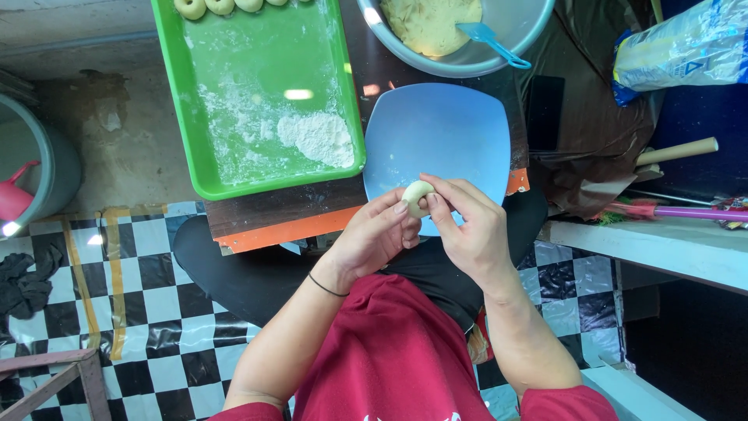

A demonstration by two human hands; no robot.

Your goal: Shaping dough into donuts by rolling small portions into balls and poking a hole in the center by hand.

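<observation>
Small pale dough ball [416, 195]; rounded, smooth; just above blue plate [436, 132]

The person wears a dark red short-sleeved shirt [397, 351] and black trousers [257, 273], with bare forearms, bare left hand [372, 238] and right hand [467, 226], and a thin black band [326, 287] around the left wrist.

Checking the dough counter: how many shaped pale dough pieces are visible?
5. Four pale round dough pieces line the green plastic tray's top edge, cropped by the frame; more may lie beyond. One is pinched between left hand and right hand.
</observation>
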